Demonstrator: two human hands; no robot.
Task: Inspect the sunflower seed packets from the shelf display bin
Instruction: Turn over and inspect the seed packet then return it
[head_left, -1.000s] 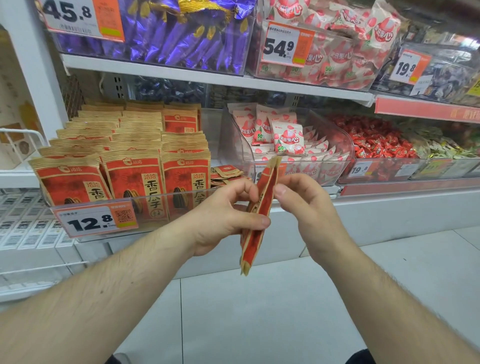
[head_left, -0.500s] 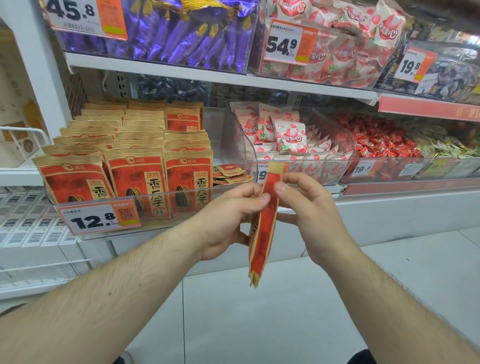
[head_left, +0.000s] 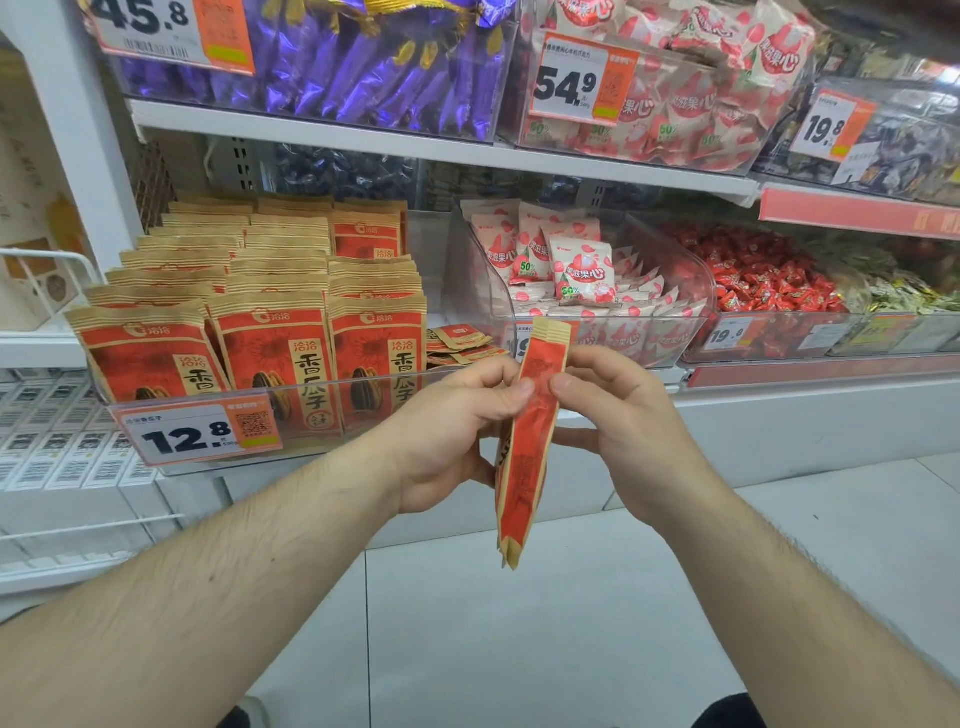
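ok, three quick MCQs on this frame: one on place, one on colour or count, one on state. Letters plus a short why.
1. Where is the held packet?
A. In the bin
B. In front of the shelf, between both hands
C. On the floor

2. How many packets stand across the front row of the sunflower seed bin?
A. One
B. Three
C. Six

3. How is the held packet turned?
A. Flat face to camera
B. Edge-on, upright
C. Crumpled into a ball

Answers: 1 B, the left hand and right hand pinch it near the top; 2 B, three fronts show side by side; 3 B, only a narrow strip shows.
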